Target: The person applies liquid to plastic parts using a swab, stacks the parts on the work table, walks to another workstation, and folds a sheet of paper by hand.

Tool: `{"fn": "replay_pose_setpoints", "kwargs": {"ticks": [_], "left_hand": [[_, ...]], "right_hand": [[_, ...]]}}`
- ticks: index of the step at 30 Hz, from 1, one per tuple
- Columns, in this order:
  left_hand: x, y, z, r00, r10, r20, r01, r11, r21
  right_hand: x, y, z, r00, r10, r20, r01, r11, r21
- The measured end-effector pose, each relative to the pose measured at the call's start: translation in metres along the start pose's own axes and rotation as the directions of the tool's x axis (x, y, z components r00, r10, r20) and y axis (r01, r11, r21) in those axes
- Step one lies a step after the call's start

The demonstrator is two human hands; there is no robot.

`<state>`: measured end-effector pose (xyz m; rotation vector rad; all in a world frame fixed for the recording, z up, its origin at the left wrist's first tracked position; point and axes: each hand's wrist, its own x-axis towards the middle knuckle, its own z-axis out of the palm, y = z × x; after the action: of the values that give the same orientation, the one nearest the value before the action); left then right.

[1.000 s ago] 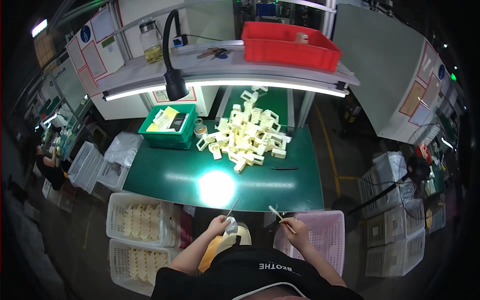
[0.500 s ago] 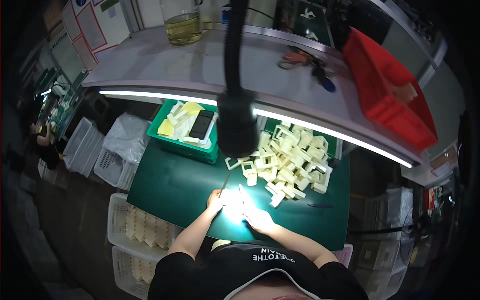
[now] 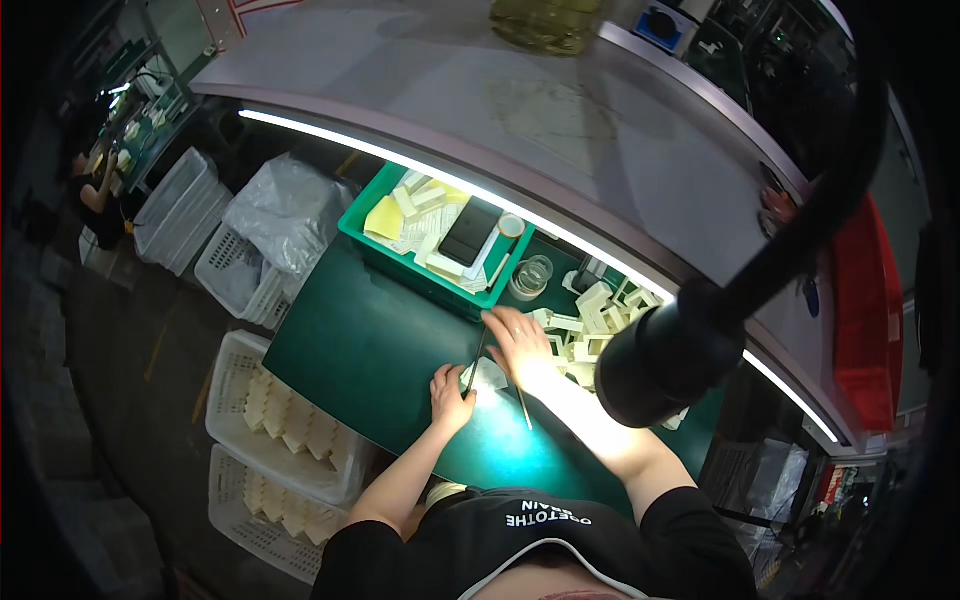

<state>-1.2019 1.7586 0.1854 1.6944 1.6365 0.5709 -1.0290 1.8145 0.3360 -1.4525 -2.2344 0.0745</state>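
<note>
My left hand (image 3: 452, 400) is closed on a thin dark rod (image 3: 480, 352) that points up and away from me. A small whitish piece (image 3: 488, 376) lies beside its fingers, partly washed out by the lamp. My right hand (image 3: 520, 342) reaches forward over the table with its fingers stretched and apart, left of the pile of cream-coloured rectangular frames (image 3: 598, 310). From under that hand and forearm a slim stick (image 3: 526, 410) shows; whether the palm touches it is hidden. The black lamp head (image 3: 650, 360) covers much of the pile.
A green bin (image 3: 410, 268) with papers, pale parts and a black phone (image 3: 470, 232) stands at the table's far left, a glass jar (image 3: 532, 277) beside it. Above runs a grey shelf (image 3: 420, 75) with a lit strip. White crates (image 3: 228, 375) stand left of the green table (image 3: 340, 340).
The whole view has shifted, so the lamp now hangs to the right. My right hand has moved forward from the bright spot near me toward the bin and pile; my left keeps the rod.
</note>
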Motion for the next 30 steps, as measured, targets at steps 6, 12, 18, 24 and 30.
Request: {"fn": "replay_pose_setpoints", "kwargs": {"ticks": [6, 12, 18, 24, 30], "left_hand": [[0.0, -0.009, -0.008, 0.995, -0.089, 0.053, 0.094, 0.991, -0.092], [0.017, -0.027, -0.024, 0.997, 0.031, -0.068, -0.039, 0.992, -0.123], [0.084, 0.012, -0.083, 0.914, 0.237, -0.329, -0.259, 0.966, -0.024], [0.161, 0.029, -0.087, 0.893, 0.405, -0.196, -0.354, 0.902, 0.247], [0.244, 0.036, -0.019, 0.97, 0.0, 0.243, -0.092, 0.925, 0.368]], "right_hand": [[0.065, 0.04, 0.068, 0.972, 0.076, 0.223, -0.017, 0.966, -0.257], [0.08, 0.04, 0.073, 0.987, 0.057, 0.147, -0.044, 0.995, -0.094], [0.112, 0.034, 0.015, 0.982, 0.174, 0.068, -0.175, 0.985, 0.0], [0.118, 0.047, -0.004, 0.919, 0.348, 0.184, -0.376, 0.915, 0.146], [0.11, 0.034, 0.002, 0.964, 0.255, 0.073, -0.263, 0.957, 0.126]]}}
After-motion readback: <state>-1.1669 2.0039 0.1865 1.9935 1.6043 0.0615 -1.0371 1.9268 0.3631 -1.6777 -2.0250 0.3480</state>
